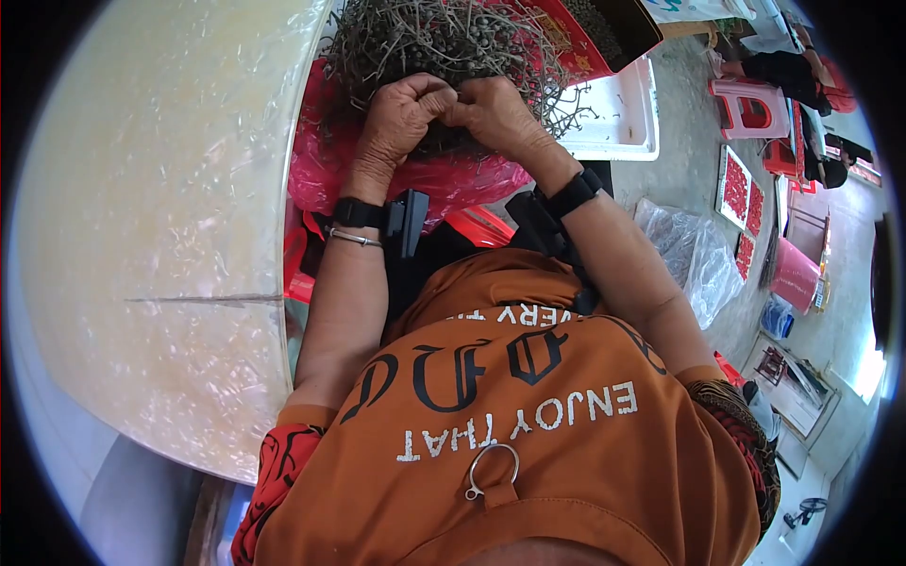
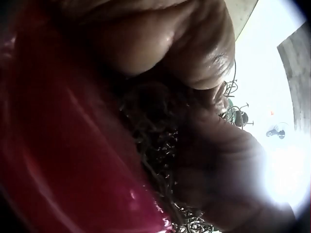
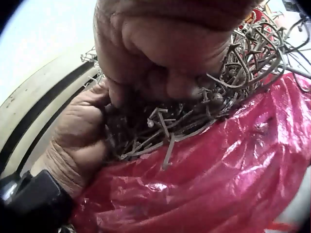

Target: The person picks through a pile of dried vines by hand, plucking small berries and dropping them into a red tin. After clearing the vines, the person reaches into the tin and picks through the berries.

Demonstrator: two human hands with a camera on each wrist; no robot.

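Stem tangle [image 1: 444,38], lying heaped on red plastic bag [image 1: 453,179] at upper centre of frame, is seeming light, wiry and snag-prone, likely best taken by single stalks, left hand [image 1: 401,118] and right hand [image 1: 500,113] both pinching stems at its near edge with curled fingers.

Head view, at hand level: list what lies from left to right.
Pale table top → red plastic bag → left hand → right hand → white tray → pink stool. Both hands grip the heap of dry stems.

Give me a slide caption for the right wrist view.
Left hand and right hand pinch tangled grey-green stems on a red plastic bag.
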